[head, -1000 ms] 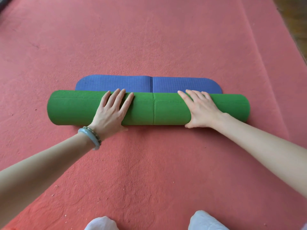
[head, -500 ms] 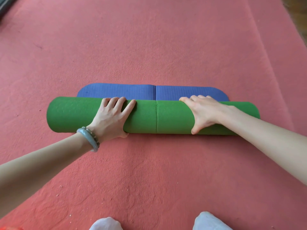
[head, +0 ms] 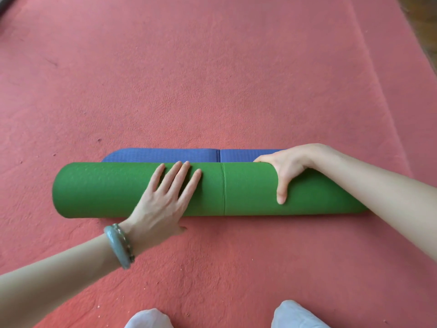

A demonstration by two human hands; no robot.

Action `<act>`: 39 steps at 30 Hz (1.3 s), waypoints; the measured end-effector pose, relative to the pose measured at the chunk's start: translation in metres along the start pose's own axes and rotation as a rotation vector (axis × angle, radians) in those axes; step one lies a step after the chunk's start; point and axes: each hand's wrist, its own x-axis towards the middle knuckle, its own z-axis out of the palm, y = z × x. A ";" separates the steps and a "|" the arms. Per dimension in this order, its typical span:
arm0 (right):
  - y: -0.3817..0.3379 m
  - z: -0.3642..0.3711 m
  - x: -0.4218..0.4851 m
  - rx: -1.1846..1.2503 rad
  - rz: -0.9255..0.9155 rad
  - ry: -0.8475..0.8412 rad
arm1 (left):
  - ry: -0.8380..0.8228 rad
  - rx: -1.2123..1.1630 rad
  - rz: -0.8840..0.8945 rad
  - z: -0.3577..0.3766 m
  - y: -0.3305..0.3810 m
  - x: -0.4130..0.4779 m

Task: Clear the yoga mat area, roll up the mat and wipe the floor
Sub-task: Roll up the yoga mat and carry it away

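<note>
A salmon-red carpet [head: 212, 67] covers nearly the whole floor in view, its pile slightly rough and matted, with faint swirls and scuffs in the foreground. Small dark specks [head: 98, 140] and bits of lint dot it here and there. The carpet's right edge runs diagonally down from the top, and beyond it, in the upper right corner, shows a strip of dark brown wooden floor [head: 423, 22] (its grain is too blurred to make out). Soft, even light falls across the carpet, a little paler toward the top.
</note>
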 end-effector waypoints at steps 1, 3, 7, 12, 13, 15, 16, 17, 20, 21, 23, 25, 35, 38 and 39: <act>0.001 -0.001 0.001 0.015 -0.007 0.012 | -0.002 0.008 -0.017 0.002 0.004 0.001; 0.006 -0.004 -0.002 0.049 -0.009 0.085 | 0.013 0.029 -0.027 0.006 0.003 0.011; 0.020 -0.008 -0.017 0.156 -0.040 0.414 | -0.036 -0.028 -0.030 0.004 -0.019 0.044; -0.006 0.013 -0.022 -0.013 -0.195 0.623 | -0.147 -0.105 0.010 -0.011 -0.044 0.080; -0.015 0.022 -0.017 -0.119 -0.173 0.618 | -0.175 -0.132 0.011 -0.014 -0.048 0.085; -0.029 0.041 -0.006 -0.329 -0.068 0.626 | -0.225 -0.194 0.012 -0.018 -0.053 0.094; -0.033 0.047 -0.001 -0.390 -0.028 0.645 | -0.248 -0.221 0.010 -0.020 -0.055 0.098; -0.036 0.050 0.001 -0.419 -0.005 0.671 | -0.264 -0.232 0.006 -0.022 -0.057 0.101; -0.037 0.042 0.006 -0.422 -0.003 0.699 | -0.221 -0.158 -0.003 -0.022 -0.055 0.099; -0.036 0.034 0.008 -0.411 -0.011 0.669 | -0.153 -0.097 -0.006 -0.018 -0.050 0.094; -0.035 0.012 0.010 -0.355 -0.024 0.590 | 0.028 0.017 -0.014 -0.002 -0.035 0.082; -0.034 -0.011 0.011 -0.277 -0.024 0.500 | 0.145 0.029 -0.041 0.010 -0.022 0.076; -0.029 0.007 0.012 -0.213 -0.055 0.764 | -0.011 -0.026 -0.025 -0.013 -0.056 0.128; -0.022 0.025 0.011 -0.345 -0.037 0.870 | -0.058 -0.069 0.002 -0.023 -0.064 0.139; -0.020 0.027 0.012 -0.354 -0.034 0.889 | -0.065 -0.071 0.006 -0.023 -0.063 0.139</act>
